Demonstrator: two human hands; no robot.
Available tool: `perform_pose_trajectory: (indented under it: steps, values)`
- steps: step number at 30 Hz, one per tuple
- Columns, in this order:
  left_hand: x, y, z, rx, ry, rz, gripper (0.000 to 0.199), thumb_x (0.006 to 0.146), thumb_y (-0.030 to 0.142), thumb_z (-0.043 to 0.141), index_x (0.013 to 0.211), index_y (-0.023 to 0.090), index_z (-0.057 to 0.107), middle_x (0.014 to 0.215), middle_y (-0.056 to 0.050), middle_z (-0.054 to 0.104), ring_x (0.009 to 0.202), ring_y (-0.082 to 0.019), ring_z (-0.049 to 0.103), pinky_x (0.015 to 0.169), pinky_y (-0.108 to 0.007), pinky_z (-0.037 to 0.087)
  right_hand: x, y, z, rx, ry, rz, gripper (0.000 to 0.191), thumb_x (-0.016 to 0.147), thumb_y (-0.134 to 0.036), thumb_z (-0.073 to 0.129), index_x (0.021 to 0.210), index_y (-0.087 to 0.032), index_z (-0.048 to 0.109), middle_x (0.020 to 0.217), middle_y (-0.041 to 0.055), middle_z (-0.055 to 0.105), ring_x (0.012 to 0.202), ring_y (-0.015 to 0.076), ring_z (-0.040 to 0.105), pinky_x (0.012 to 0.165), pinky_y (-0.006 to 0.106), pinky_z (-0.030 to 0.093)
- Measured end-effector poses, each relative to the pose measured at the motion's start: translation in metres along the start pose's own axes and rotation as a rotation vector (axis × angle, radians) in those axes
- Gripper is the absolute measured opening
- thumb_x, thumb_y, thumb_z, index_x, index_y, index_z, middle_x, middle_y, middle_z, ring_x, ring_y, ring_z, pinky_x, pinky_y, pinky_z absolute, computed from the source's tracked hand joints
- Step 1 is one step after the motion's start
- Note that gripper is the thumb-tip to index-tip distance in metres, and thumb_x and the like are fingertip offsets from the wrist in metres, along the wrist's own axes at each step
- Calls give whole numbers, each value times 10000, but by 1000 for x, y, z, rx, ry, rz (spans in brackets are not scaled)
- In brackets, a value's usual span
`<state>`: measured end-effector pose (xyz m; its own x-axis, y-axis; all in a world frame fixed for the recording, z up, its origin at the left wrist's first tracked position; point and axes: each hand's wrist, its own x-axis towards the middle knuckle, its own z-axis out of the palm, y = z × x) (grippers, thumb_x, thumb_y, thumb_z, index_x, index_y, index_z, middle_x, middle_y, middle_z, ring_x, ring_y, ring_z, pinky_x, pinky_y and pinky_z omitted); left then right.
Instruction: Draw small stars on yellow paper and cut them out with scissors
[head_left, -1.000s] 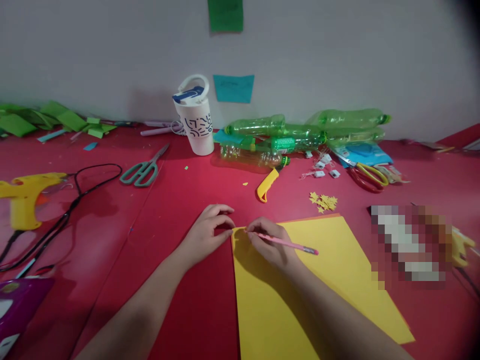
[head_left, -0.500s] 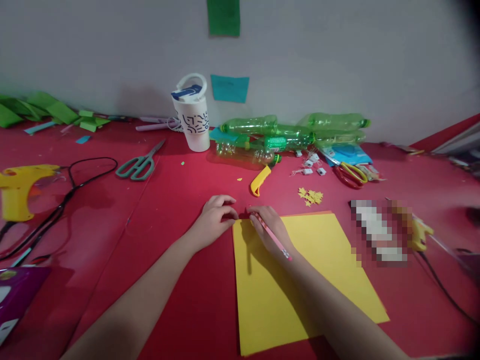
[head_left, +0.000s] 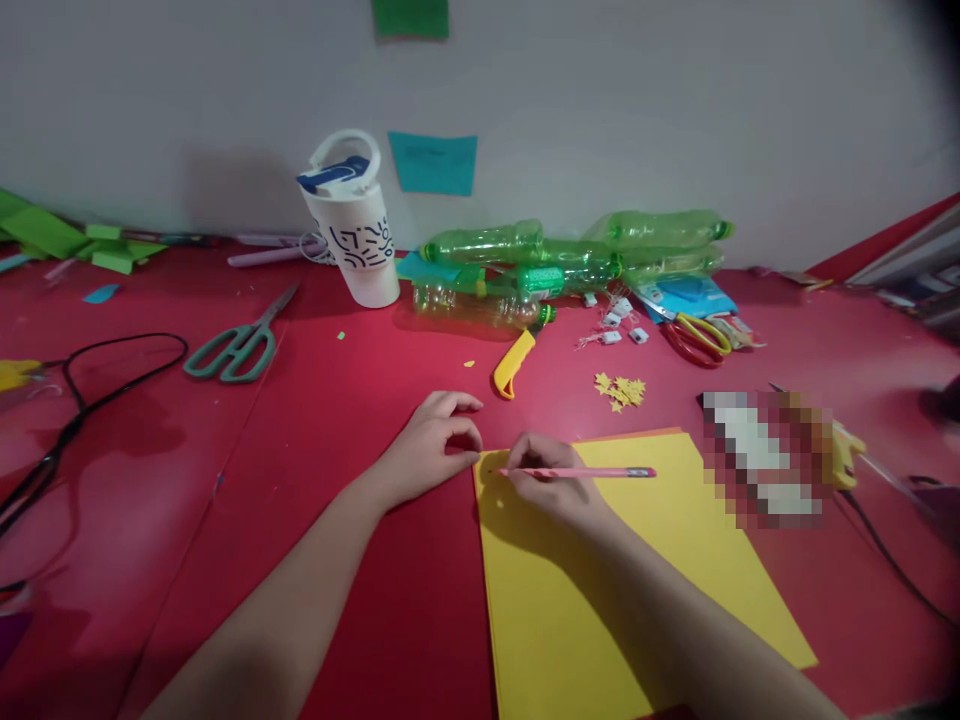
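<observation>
In the head view, my right hand [head_left: 559, 485] rests over the upper left part of a yellow sheet of paper [head_left: 675, 560], fingers closed around a pink pencil [head_left: 600, 472]. The pencil lies nearly level, its eraser end to the right and its tip close to a small dark mark on the paper. My left hand [head_left: 431, 450] rests on the red table at the sheet's upper left corner, thumb and index finger pinched together at that corner. An orange edge shows beneath the yellow sheet.
Beyond the hands lie a yellow cutter [head_left: 514, 365], yellow paper stars [head_left: 621, 391], green plastic bottles [head_left: 487, 243] and red-yellow scissors [head_left: 697, 338]. A white tumbler [head_left: 352, 240] stands behind grey-green scissors [head_left: 238, 350]. A yellow glue gun [head_left: 846, 455] with a cord is at right.
The pencil has swung from slanting down toward me to nearly level, pointing left. My right hand has shifted slightly down onto the sheet. The left thumb and index finger have closed together.
</observation>
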<state>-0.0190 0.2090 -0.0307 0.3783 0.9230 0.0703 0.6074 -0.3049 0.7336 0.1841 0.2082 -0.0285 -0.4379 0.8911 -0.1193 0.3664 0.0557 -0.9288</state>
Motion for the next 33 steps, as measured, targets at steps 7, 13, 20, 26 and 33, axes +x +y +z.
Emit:
perform_pose_trajectory:
  steps: [7,13,20,26,33]
  values:
    - [4,-2,2,26,2,-9,57,773,237,602,727,213,627,1189,-26,494,1143,-228,396,957,-407,352,-3,-1,3,-132,35,-108,62,733,-164,526,674,-185,522,559,-37,526,478,84,435,452,194,314]
    - [4,2,2,40,10,-30,60,770,243,599,717,217,610,1182,-21,498,1138,-225,404,956,-410,354,-3,4,2,-160,-12,-138,74,765,-175,523,692,-177,540,577,-27,532,487,80,437,461,191,325]
    - [5,3,3,63,14,-37,52,763,228,599,713,217,604,1179,-14,493,1138,-219,406,962,-402,351,-3,1,1,-164,-30,-148,83,775,-167,531,692,-175,535,587,-30,528,506,76,437,474,184,321]
    - [4,2,3,60,19,-37,53,757,225,601,705,217,611,1165,-23,502,1137,-226,407,957,-404,361,-4,0,0,-141,-53,-133,84,774,-162,523,691,-171,536,585,-29,518,509,80,430,479,191,322]
    - [4,3,3,63,15,-46,44,749,223,611,706,219,614,1174,-16,497,1137,-220,408,968,-401,359,-4,0,-1,-139,-80,-154,78,759,-145,520,688,-170,540,592,-29,531,515,77,438,483,185,322]
